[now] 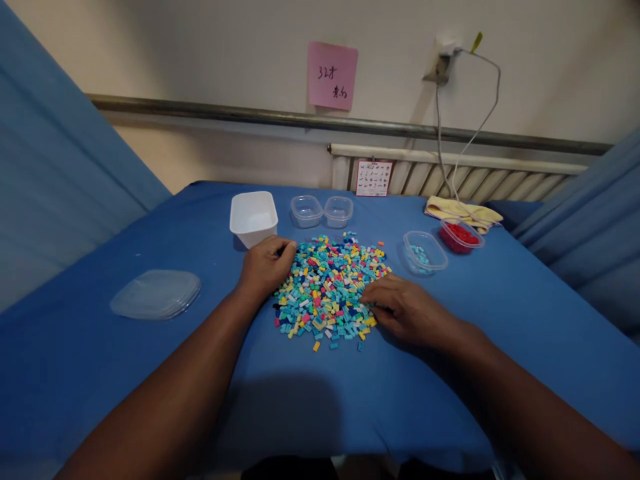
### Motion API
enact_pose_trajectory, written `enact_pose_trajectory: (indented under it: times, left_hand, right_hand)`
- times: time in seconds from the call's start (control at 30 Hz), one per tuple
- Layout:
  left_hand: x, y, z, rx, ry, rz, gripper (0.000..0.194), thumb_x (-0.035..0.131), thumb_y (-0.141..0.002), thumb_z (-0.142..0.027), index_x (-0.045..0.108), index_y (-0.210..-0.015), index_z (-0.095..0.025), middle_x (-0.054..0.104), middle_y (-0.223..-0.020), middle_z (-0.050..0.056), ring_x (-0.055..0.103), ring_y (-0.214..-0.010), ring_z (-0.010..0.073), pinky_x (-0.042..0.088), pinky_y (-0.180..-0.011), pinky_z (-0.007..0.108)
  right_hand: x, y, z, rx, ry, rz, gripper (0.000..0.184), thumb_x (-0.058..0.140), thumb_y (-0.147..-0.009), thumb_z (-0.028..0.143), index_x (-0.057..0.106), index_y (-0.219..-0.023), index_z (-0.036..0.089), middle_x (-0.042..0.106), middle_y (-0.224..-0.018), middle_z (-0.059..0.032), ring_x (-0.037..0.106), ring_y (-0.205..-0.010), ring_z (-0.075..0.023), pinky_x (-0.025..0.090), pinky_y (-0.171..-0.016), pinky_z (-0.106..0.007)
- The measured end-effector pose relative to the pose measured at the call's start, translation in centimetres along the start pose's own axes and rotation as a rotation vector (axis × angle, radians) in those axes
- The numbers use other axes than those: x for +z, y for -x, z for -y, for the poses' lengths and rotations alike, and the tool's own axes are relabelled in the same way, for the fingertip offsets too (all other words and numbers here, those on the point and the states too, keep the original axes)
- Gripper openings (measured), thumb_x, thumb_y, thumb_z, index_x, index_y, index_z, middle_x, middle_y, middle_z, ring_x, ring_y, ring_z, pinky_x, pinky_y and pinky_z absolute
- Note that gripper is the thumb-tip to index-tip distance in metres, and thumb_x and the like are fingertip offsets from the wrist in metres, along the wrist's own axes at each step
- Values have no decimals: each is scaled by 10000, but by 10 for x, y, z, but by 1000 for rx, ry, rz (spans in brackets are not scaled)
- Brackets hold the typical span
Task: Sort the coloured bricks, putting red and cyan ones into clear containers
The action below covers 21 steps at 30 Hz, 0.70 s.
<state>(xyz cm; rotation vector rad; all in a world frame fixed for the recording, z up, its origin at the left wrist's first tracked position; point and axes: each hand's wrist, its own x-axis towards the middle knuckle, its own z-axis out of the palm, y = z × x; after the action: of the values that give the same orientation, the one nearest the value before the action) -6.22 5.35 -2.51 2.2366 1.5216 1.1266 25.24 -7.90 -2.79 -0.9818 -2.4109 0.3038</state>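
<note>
A wide heap of small toy building bricks in teal, yellow, pink, white and dark blue lies on the blue-covered table. My left hand rests against the heap's left edge with its fingers curled in; its palm is hidden. At the right edge my right hand has its fingers and thumb drawn together, fingertips touching the bricks. Whether a brick is between them is too small to tell. Right of the heap stands a clear plastic tub holding several light-blue bricks. Behind it, another tub holds red pieces.
A white plastic bin stands behind my left hand. Two clear tubs sit side by side at the back. Stacked clear lids lie at left. A yellow cloth, a printed card and a hanging cable are along the wall.
</note>
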Motion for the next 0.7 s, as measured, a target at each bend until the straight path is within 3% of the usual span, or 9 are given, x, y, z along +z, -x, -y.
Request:
enact_pose_trajectory:
  times: [0.17,0.3,0.6,0.7]
  left_hand:
    - [0,0,-1,15,1,-7,320,580,-985,-431,784,-881,-208,797,-941,48,718,-866,215,530,-832,314]
    - [1,0,0,8,6,-1,334,567,-989,-447,775,-873,-212,799,-938,51,715,-874,219,536,-825,314]
    - [0,1,-2,26,4,7,323,571,-992,-425,775,-869,-207,790,-921,48,710,-859,212,521,-829,319]
    - [1,1,-1,19,4,7,321,576,-988,-419,773,-852,-206,785,-903,49,712,-860,212,515,-812,318]
  right_hand:
    - [-4,-1,4,13,18,14,137,597,-1070,190,730,-1087,217,796,-1062,-69,708,-978,-237,552,-919,-425]
    - [-5,0,2,22,15,19,171,577,-1100,248,741,-1054,229,796,-1008,-71,710,-953,-235,551,-896,-420]
    - [-2,6,-8,149,-83,-29,169,573,-1106,263,730,-1159,226,792,-1071,-80,716,-977,-233,563,-882,-398]
    - [-3,7,-5,131,-89,-19,163,591,-1087,233,720,-1186,229,788,-1094,-81,711,-1008,-238,562,-901,-408]
